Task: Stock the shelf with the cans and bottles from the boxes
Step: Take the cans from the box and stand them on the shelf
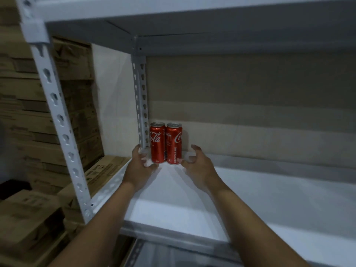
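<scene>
Two tall red cola cans stand upright side by side in the back left corner of the white shelf board (202,205): the left can (157,142) and the right can (174,144). My left hand (141,166) hovers just left of and in front of the left can, fingers loosely spread and empty. On the other side, my right hand (198,163) sits just right of the right can with fingers loosely curled, holding nothing. Neither hand grips a can. Both forearms reach in over the shelf's front edge.
A white slotted upright (57,116) frames the shelf's front left, another post (141,105) stands at the back corner. The upper shelf board (192,18) hangs overhead. Stacked cardboard boxes (25,116) fill the left side beyond the frame.
</scene>
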